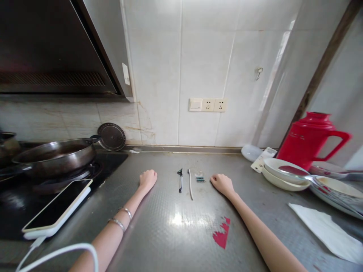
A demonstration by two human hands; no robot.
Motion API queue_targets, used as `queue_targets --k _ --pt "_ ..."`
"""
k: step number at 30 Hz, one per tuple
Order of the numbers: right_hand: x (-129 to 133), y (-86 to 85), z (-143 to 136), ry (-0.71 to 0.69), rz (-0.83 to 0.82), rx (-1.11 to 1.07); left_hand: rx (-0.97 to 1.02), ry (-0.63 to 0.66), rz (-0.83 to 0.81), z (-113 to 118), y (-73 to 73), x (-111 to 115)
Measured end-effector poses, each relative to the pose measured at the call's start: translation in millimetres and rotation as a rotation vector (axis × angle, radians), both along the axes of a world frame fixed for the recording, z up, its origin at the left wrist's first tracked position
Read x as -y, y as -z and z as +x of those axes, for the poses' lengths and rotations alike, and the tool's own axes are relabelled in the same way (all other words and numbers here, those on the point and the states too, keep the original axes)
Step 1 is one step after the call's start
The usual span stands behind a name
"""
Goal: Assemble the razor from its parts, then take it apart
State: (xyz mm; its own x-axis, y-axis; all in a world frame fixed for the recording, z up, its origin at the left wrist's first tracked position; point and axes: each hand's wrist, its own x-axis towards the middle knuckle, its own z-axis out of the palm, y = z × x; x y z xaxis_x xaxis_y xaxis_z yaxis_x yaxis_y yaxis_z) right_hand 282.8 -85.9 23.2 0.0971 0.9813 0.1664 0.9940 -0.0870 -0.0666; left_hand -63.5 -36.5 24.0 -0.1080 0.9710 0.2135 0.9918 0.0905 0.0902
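Observation:
My left hand (148, 180) rests on the steel counter (167, 241) as a closed fist, with nothing showing in it. Opposite it, my right hand (222, 184) also lies closed on the counter, and no object is visible in its fingers. Between the two hands, apart from both, are three small things. Nearest the left hand is a slim black-and-silver tool (180, 182) with a wider black head. Beside it lies a thin, slightly curved white stick or tube (191, 187). Closest to my right hand is a small clear packet (200, 178) with dark teal pieces; its contents are too small to name.
A torn red patch (222, 236) marks the counter's front. To the left, a phone (59, 206) with a white cable lies by the stove pan (56, 156). Stacked bowls (280, 183), a red thermos (307, 139) and a white paper sheet (323, 228) are on the right.

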Motion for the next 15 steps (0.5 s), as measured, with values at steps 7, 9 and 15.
queue_targets --k 7,9,15 --pt "0.4 -0.8 -0.3 0.004 0.012 0.003 0.008 -0.016 -0.010 2.8 -1.9 3.3" --pt "0.4 -0.9 -0.2 0.005 0.012 0.001 0.003 -0.017 -0.009 3.2 -2.3 3.9" --pt "0.6 -2.0 -0.9 0.014 -0.012 -0.015 -0.014 -0.003 0.000 1.6 -1.1 2.3"
